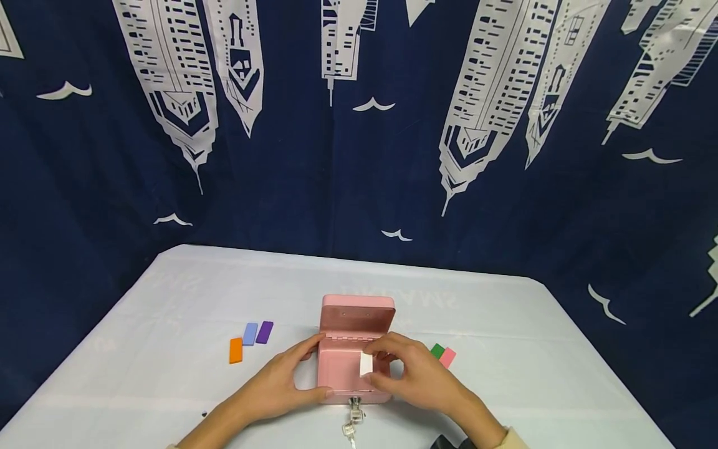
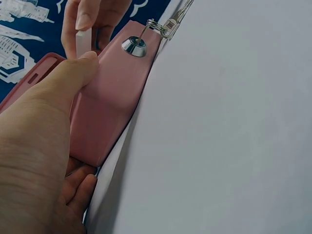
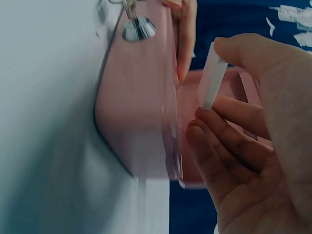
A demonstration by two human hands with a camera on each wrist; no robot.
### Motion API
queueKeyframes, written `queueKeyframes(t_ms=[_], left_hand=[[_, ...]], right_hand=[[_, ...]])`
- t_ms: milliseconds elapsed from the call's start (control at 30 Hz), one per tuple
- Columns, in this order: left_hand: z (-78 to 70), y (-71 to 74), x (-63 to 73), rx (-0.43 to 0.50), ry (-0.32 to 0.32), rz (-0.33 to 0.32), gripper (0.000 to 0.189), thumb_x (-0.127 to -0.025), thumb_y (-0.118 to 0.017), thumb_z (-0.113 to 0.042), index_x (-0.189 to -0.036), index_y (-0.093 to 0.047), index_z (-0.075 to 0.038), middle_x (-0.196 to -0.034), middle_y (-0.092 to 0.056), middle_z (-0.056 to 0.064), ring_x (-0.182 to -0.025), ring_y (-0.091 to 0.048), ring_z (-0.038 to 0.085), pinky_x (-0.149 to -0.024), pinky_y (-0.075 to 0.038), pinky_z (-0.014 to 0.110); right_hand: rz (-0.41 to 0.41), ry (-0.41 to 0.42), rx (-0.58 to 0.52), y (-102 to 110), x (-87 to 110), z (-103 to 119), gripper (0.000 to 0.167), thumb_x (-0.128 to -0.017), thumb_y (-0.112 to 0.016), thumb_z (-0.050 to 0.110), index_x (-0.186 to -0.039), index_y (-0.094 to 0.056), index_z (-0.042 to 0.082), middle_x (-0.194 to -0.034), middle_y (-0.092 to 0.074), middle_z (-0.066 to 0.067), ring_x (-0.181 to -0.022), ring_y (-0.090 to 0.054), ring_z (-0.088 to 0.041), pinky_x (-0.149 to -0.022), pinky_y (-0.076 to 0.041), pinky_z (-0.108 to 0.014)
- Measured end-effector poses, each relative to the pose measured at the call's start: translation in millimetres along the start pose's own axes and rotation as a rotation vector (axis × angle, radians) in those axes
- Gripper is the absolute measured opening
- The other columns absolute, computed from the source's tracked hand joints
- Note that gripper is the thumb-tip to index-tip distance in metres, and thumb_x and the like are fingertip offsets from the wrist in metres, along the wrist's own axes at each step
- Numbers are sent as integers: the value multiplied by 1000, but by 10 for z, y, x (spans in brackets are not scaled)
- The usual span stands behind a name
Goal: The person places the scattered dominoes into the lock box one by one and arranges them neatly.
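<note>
A pink metal cash box (image 1: 338,369) stands on the table with its lid (image 1: 359,317) raised. My left hand (image 1: 279,381) grips its left side, thumb on the front rim and fingers toward the back. Over the box's opening, my right hand (image 1: 419,373) pinches a small white rectangular block (image 1: 366,363) between thumb and fingers. In the right wrist view the white block (image 3: 213,78) stands on end, its narrow edge showing. A silver lock (image 2: 134,46) with a key in it sits on the box's front, and more keys (image 1: 349,429) hang from it.
Left of the box lie an orange block (image 1: 235,350), a light blue block (image 1: 249,334) and a purple block (image 1: 265,332). Beyond my right hand are a green block (image 1: 437,351) and a pink block (image 1: 447,357). A black object (image 1: 444,443) shows at the bottom edge.
</note>
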State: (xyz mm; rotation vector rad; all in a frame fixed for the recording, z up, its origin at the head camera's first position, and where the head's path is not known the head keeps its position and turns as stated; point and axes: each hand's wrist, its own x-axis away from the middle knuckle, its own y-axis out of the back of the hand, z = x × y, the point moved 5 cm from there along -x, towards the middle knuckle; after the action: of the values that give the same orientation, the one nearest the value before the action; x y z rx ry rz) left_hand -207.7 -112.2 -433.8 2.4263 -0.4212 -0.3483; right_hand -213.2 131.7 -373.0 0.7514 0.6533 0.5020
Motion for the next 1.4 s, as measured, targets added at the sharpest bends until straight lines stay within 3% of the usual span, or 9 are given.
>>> queueKeyframes(t_ms=[167, 333, 467, 633, 733, 833, 1100, 1400], left_hand=[[14, -4, 4, 12, -12, 6, 98, -80, -80, -64, -160, -37, -27, -156, -51, 2, -132, -59, 27, -109, -47, 57], [9, -20, 5, 13, 3, 16, 99, -79, -80, -65, -160, -37, -28, -157, -50, 3, -133, -58, 29, -109, -47, 58], [9, -29, 2, 0, 8, 14, 100, -78, -81, -65, -160, -37, -28, -156, -51, 3, -132, -59, 28, -108, -47, 59], [12, -37, -4, -9, 2, 13, 100, -78, -80, -66, -160, -38, -27, -156, -51, 3, -131, -59, 28, -108, -47, 59], [17, -42, -4, -6, -2, 10, 100, -78, -80, -66, -160, -38, -27, -156, -51, 3, -131, -60, 28, -108, -47, 59], [21, -49, -1, -2, -3, 9, 100, -78, -81, -65, -160, -39, -26, -155, -52, 3, -131, -60, 28, -108, -48, 58], [10, -53, -8, -6, -13, 1, 99, -79, -80, -65, -159, -39, -25, -155, -53, 2, -131, -60, 26, -108, -49, 55], [-28, 3, 0, -8, -14, -7, 98, -79, -82, -63, -160, -37, -30, -155, -52, 4, -132, -59, 30, -107, -48, 59]], right_hand=[[56, -10, 46, -134, -114, 48, 36, -90, -80, 25, -124, -71, 16, -117, -68, 9, -97, -64, -12, -88, -56, -28], [88, -32, 14, -238, -205, 29, 38, -89, -82, 29, -123, -72, 15, -117, -68, 7, -96, -63, -11, -86, -55, -25], [97, -6, 13, -299, -268, 41, 41, -90, -82, 33, -125, -73, 14, -120, -70, 6, -102, -66, -10, -91, -56, -26], [98, 45, 30, -362, -330, 66, 40, -89, -84, 27, -123, -73, 9, -121, -72, 2, -107, -68, -12, -95, -56, -27], [109, 30, 51, -406, -351, 64, 40, -88, -84, 26, -123, -73, 10, -121, -71, 2, -110, -67, -11, -97, -54, -26], [124, 0, 69, -452, -372, 60, 40, -88, -84, 25, -123, -73, 11, -120, -71, 3, -109, -65, -8, -97, -53, -25], [146, -56, 156, -557, -427, 51, 38, -84, -88, 27, -118, -74, 15, -107, -72, 7, -93, -59, -1, -83, -51, -18], [112, -50, 235, -608, -469, 89, 24, -81, -89, 24, -103, -81, 19, -101, -77, 13, -96, -67, 1, -86, -54, -19]])
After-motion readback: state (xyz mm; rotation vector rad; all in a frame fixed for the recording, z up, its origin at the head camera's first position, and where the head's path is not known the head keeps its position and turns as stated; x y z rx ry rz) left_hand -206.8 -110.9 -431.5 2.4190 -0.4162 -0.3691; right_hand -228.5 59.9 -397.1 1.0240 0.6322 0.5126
